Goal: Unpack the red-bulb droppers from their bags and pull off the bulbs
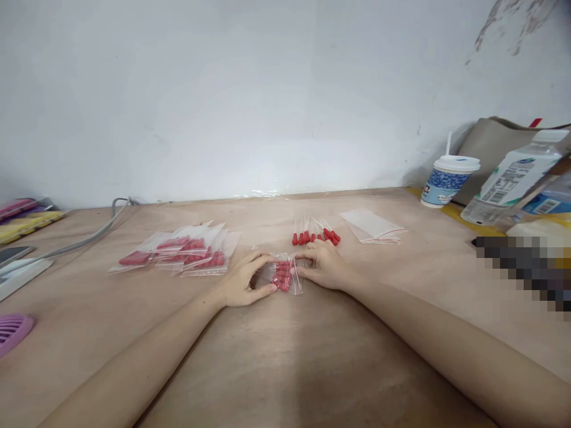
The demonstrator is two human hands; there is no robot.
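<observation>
The two hands are apart from each other, but both are on one clear bag, which lies on the table (328,356) between them. The left hand (263,276) holds the bag's left part, thumb on the near side and fingers on the far side; the right hand (296,264) has thumb and forefinger at the zip edge, though I cannot tell whether they pinch both layers or only one. The clear bag (296,286) lies crosswise to the person, its long axis running left to right, closed end toward the left hand and zip end toward the right. The red-tipped sticks (282,276) inside share that axis, red heads by the zip, pale stems running under the left hand. The step in hand looks like work at the bag's mouth with the sticks already inside; whether the zip is closed cannot be made out. A next move there would call for a steady left hand and the right fingers lined up along the strip, clear of the red heads. Just beyond the clear bag and slightly right are loose sticks (331,235), red heads toward the person, stems pointing to the wall (276,101). Farther right of it lie flat bags (370,224) with no red showing; left of it, filled bags (214,270) overlap in a pile. Well to its right stands a lidded cup (446,181), with a leaning bottle (513,178) past that.
</observation>
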